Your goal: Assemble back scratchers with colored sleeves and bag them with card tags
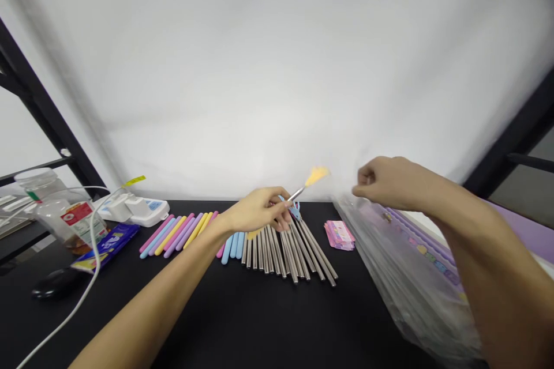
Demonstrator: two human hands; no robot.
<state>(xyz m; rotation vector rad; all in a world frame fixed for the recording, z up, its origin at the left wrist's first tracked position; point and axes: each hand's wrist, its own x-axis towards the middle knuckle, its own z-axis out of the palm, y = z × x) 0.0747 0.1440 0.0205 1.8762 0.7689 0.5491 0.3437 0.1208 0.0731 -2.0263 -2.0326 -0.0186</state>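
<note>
Pinched in my left hand (264, 207) is a thin silver metal stick (296, 193) with a yellow, flared, blurred end (317, 175) pointing up to the right. Below that hand, a row of silver metal sticks (285, 253) lies fanned on the table; a light blue top (295, 211) shows at their far end. My right hand (383, 183) is raised over the clear plastic bags (389, 265), with fingers curled; anything between them is hidden. A small stack of pink cards (339, 234) lies between the metal sticks and the bags.
Pastel sticks (179, 233) lie in a row on the black table (268, 323). To the left are a white power strip (147, 213), a white cable (93, 277), a blue packet (115, 242), a plastic jar (64, 216) and a black mouse (58, 283). A white wall stands behind.
</note>
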